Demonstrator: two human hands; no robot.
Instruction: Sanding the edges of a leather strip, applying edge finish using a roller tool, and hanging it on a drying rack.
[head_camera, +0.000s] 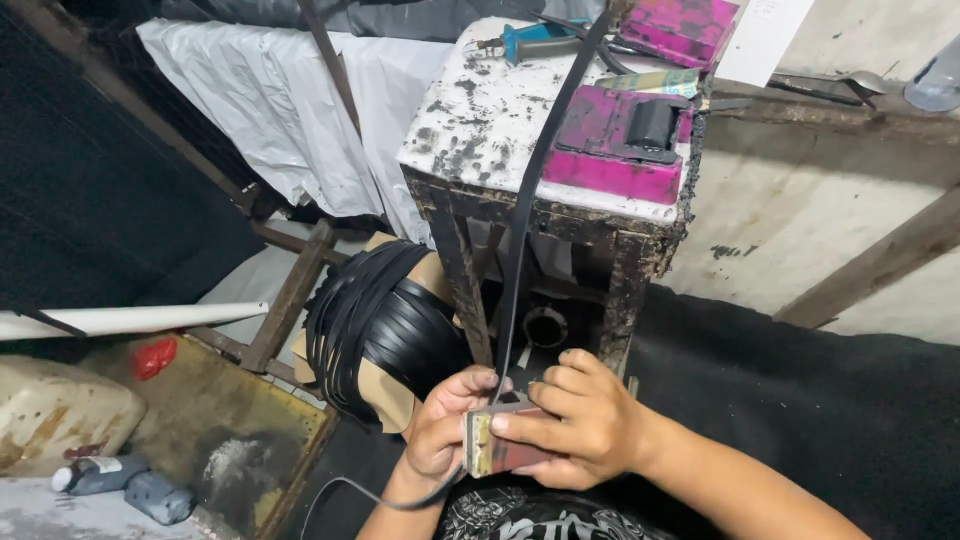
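Two hands met low in the frame around a small rectangular block with a pale wooden end and a reddish side (497, 443). The left hand (440, 425) gripped it from the left, thumb up near its top edge, while the right hand (580, 420) wrapped over it from the right, fingers (520, 424) pressed flat across its face; both were closed firmly on the block. Its long axis ran roughly left to right, the pale end facing the left hand.

From the top of the block a narrow black strap (525, 200) rose steeply, its long axis pointing up and slightly right, away from the person, crossing the front edge of the worktop and running on over its surface toward the top of the frame. A looser tail of the same strap curled down under the left wrist.

Just beyond the hands and to the left stood a fat coil of black strapping wound over brown cardboard (385, 325). Behind it rose the small, stained white worktop on dark, grimy wooden legs (480, 110). On it sat a magenta boxy tool with a black roller (625, 140), and farther back a teal-handled tool (530, 42). White plastic sheeting (270, 100) hung to the left.
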